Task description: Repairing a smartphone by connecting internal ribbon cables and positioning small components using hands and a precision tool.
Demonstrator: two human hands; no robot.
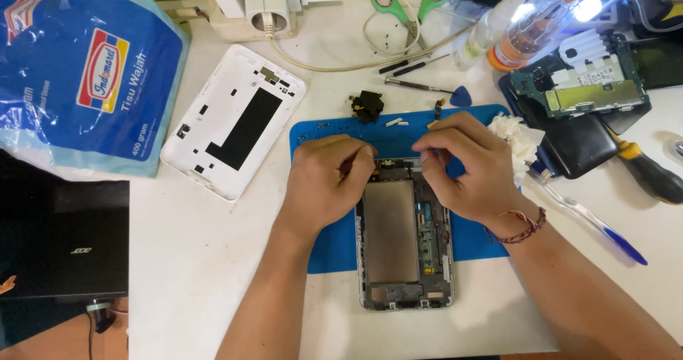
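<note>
An opened tablet frame [402,246], with its grey metal shield and inner parts bare, lies on a blue work mat [320,136]. My left hand [329,178] rests curled on the frame's top left corner, fingers closed around what looks like a thin tool. My right hand [466,164] pinches at the frame's top right edge, with a small item hidden between thumb and fingers. A red braided band circles my right wrist.
The white back cover [231,122] lies left of the mat. Behind it are a small black part [368,105], a blue pick [461,97], scissors [409,4], bottles and a circuit board [580,90]. A screwdriver [651,171], toothbrush [590,221], tissue pack [78,68] and laptop [60,235] surround it.
</note>
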